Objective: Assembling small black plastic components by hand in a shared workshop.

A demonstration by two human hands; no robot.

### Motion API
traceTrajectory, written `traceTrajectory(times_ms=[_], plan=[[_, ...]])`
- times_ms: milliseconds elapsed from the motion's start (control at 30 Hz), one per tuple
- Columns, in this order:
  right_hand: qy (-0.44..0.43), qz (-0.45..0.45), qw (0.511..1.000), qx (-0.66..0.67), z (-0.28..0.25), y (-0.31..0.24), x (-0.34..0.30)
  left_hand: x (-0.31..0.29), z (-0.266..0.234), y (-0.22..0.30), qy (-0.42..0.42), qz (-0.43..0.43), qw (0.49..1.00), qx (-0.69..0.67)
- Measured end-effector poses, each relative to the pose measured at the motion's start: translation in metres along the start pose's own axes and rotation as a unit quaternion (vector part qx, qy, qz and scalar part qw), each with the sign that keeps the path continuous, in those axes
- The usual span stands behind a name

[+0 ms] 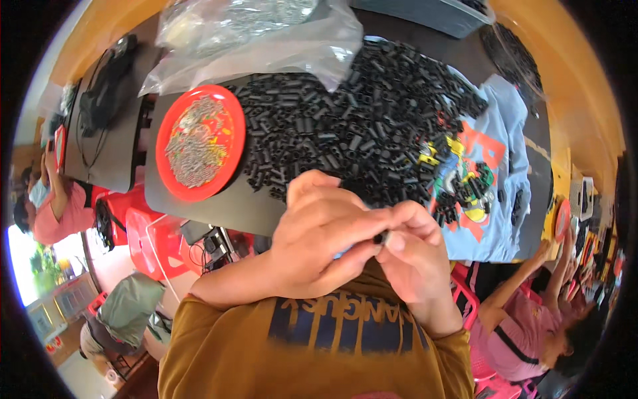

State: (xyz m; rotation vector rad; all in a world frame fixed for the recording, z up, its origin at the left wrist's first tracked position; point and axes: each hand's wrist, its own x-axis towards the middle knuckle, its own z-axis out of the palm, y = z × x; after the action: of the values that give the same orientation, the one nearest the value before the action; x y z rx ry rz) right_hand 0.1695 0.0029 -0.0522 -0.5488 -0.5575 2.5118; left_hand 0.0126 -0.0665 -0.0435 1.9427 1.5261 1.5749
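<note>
My left hand point(325, 233) and my right hand point(417, 256) meet in front of my chest, just off the table's near edge. Between the fingertips of my left hand is a small black cylindrical piece point(379, 237), its dark end showing. My right thumb and fingers pinch right beside it; what they grip is hidden. A bit of blue shows under my left hand, too little to name. Beyond my hands spreads a big heap of short black tube pieces point(312, 126). Left of the heap sits a red plate point(238, 123) with many small silvery metal pins point(193, 156).
A clear plastic bag point(266, 56) lies behind the plate. Under the heap's right side is a light blue printed cloth point(508, 133). A grey bin point(425, 20) stands at the back of the dark table point(266, 216). People sit at both sides; red stools point(149, 243) are lower left.
</note>
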Motion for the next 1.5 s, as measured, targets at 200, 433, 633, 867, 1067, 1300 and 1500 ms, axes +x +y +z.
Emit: traceTrajectory(times_ms=[200,433,633,867,1067,1300,1500], plan=[[-0.011,-0.139,0.957,-0.256,0.000,0.004,-0.010,-0.004,-0.001,-0.004,-0.021,0.008,0.999,-0.028],[-0.014,-0.146,0.919,-0.366,0.003,0.001,-0.012,-0.008,-0.044,-0.018,-0.047,0.011,0.981,0.188],[0.001,-0.199,0.915,-0.350,-0.001,0.001,-0.013,-0.023,-0.117,-0.049,-0.013,-0.159,0.863,0.479],[0.013,-0.195,0.914,-0.357,0.000,0.003,-0.013,-0.027,-0.127,-0.069,-0.038,-0.179,0.841,0.510],[0.020,-0.193,0.916,-0.351,-0.001,0.005,-0.012,-0.022,-0.130,-0.074,-0.059,-0.207,0.845,0.490],[0.028,-0.182,0.918,-0.351,-0.003,0.006,-0.009,-0.009,-0.120,-0.077,-0.050,-0.147,0.873,0.462],[0.020,-0.183,0.920,-0.347,-0.004,0.004,-0.008,-0.004,-0.118,-0.082,-0.091,-0.137,0.855,0.491]])
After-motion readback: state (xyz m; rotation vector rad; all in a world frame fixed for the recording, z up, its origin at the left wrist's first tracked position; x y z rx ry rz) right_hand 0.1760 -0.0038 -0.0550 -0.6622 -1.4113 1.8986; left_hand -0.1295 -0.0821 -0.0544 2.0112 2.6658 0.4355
